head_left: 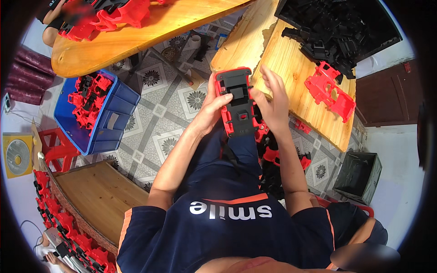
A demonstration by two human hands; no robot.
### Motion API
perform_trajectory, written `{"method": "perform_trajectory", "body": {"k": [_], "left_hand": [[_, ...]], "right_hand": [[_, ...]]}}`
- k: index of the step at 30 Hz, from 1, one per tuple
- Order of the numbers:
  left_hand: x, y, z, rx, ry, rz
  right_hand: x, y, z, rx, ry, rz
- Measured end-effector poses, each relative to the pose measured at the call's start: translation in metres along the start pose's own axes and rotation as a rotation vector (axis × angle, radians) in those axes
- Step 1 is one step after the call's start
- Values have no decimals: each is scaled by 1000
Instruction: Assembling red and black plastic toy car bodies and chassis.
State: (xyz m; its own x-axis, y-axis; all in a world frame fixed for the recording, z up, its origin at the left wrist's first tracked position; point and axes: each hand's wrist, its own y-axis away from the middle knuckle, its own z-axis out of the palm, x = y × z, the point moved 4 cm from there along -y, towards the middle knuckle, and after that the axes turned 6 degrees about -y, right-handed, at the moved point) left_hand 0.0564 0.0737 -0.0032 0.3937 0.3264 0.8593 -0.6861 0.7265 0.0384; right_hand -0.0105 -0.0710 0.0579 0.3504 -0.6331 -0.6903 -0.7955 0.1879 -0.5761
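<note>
Far left of the left hand, a blue crate (114, 119) sits on the tiled floor (170, 107), filled with red plastic parts (88, 98); a red stool (57, 148) stands just beside it. Up and left of that hand, a curved wooden desk (136, 38) carries more red parts (114, 16). Below and left, another wooden surface (98, 198) has a row of red parts (68, 227) along its edge. Left hand (211, 109): closed around the left side of a red-and-black plastic assembly (237, 102), thumb across its front face, fingers behind. The assembly is held upright in the air between both hands, above the person's lap, with a black panel set into its red frame. Right hand (273, 102): gripping the right edge of the same assembly, fingers partly spread, fingertips toward its upper part. Just behind the right hand, a pale wooden desk (291, 68). On it, right of the right hand, lies a single red frame piece (330, 91); above that, a heap of black plastic parts (337, 32). Below the right hand, red and black parts (273, 157) lie piled by the person's knee. Further right, a black box (359, 175) stands on the floor.
</note>
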Motion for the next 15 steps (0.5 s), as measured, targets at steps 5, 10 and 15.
{"method": "perform_trajectory", "body": {"k": [5, 10, 15], "left_hand": [[-11, -11, 4, 222, -198, 150], [5, -2, -17, 430, -261, 354], [51, 26, -52, 539, -138, 447]], "right_hand": [[37, -1, 33, -1, -723, 513], [23, -21, 60, -164, -806, 463], [-2, 1, 76, -492, -839, 421]]}}
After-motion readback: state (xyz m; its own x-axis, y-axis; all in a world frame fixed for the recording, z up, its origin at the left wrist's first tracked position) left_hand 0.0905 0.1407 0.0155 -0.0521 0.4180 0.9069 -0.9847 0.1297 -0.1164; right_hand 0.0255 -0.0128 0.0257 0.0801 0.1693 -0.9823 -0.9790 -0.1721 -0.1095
